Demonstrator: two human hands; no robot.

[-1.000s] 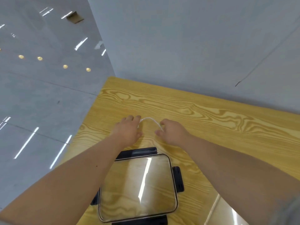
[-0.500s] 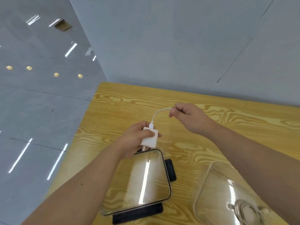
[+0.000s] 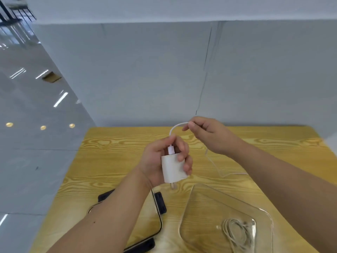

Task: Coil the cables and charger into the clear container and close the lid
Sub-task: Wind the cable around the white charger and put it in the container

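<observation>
My left hand (image 3: 156, 161) holds a white charger (image 3: 173, 167) upright above the table, prongs pointing down. A white cable (image 3: 175, 127) is plugged into its top and arcs up to my right hand (image 3: 209, 136), which pinches it between thumb and fingers. The rest of the cable trails down onto the table (image 3: 224, 172) behind my right forearm. The clear container (image 3: 204, 207) stands open at the lower right with a coiled white cable (image 3: 237, 232) inside. Its clear lid (image 3: 158, 221), with black clips, lies flat at the lower middle, mostly hidden by my left forearm.
The wooden table (image 3: 113, 157) ends at its left edge over a glossy grey floor (image 3: 36, 143). A grey wall (image 3: 164, 73) rises right behind the table's far edge.
Both hands have lifted the charger and cable up off the table. My right hand has drawn the cable higher and to the right. The view has tilted up, showing more of the container.
</observation>
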